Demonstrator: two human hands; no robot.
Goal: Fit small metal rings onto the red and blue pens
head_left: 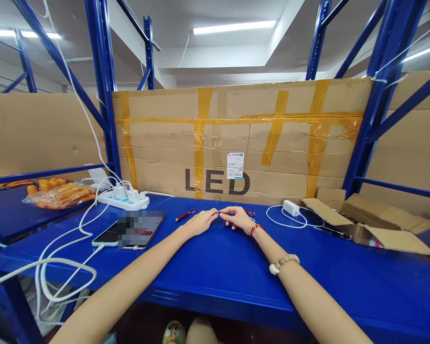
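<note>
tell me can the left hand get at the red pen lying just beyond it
Probably yes: the left hand rests on the blue table close to the red pen, with only bare surface between them.

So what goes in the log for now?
left hand and right hand: pinching small dark part | blue shelf | phone left

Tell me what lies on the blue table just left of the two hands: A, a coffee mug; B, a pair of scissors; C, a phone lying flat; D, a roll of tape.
C: a phone lies flat on the blue table, left of the left hand and the right hand, with a white cable running off its left end.
</note>
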